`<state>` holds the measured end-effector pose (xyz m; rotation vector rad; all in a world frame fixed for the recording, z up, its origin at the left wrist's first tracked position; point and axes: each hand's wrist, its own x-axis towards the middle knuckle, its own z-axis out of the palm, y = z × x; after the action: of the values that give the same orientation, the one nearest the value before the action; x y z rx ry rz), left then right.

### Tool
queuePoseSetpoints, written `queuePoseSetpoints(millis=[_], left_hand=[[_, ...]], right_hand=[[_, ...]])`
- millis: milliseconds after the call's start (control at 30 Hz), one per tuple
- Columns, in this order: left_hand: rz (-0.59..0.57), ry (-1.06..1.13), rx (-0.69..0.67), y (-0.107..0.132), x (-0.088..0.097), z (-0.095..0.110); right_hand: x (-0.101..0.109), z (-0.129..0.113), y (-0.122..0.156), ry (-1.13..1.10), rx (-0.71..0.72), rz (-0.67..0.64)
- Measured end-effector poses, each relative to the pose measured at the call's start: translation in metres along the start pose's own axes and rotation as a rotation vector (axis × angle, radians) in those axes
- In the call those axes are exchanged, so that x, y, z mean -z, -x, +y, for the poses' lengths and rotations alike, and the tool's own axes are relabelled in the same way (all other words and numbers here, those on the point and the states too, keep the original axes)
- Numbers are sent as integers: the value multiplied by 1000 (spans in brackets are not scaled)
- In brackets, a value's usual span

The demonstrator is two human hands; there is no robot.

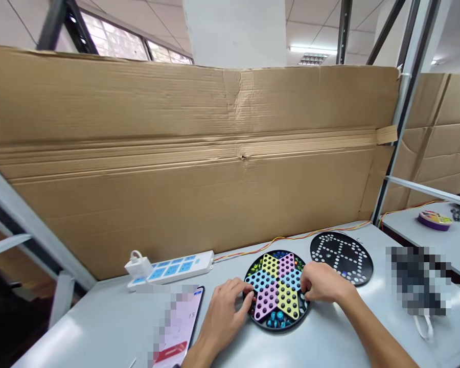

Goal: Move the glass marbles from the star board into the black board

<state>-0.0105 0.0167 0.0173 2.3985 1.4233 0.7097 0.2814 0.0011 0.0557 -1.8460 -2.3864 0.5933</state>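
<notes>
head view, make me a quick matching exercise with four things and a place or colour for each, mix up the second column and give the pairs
Column one:
1. board
2. power strip
3. disc
4. left hand

Column two:
A. black with pale dots
B. at the board's left edge
C. has a multicoloured star
D. white and blue

Pairs: 1-C, 2-D, 3-A, 4-B
</notes>
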Motion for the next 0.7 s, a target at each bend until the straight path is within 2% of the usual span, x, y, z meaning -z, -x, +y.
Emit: queuePoseSetpoints(millis=[333,533,700], left_hand=[[-2,-4,5,0,1,-1],[14,-14,-10,0,-1,-4],[30,-27,-20,0,-2,-4]], right_hand=[[0,-12,2,122,21,-24],[1,-27,5,207,-69,-10],[-6,-34,4,250,-82,9]])
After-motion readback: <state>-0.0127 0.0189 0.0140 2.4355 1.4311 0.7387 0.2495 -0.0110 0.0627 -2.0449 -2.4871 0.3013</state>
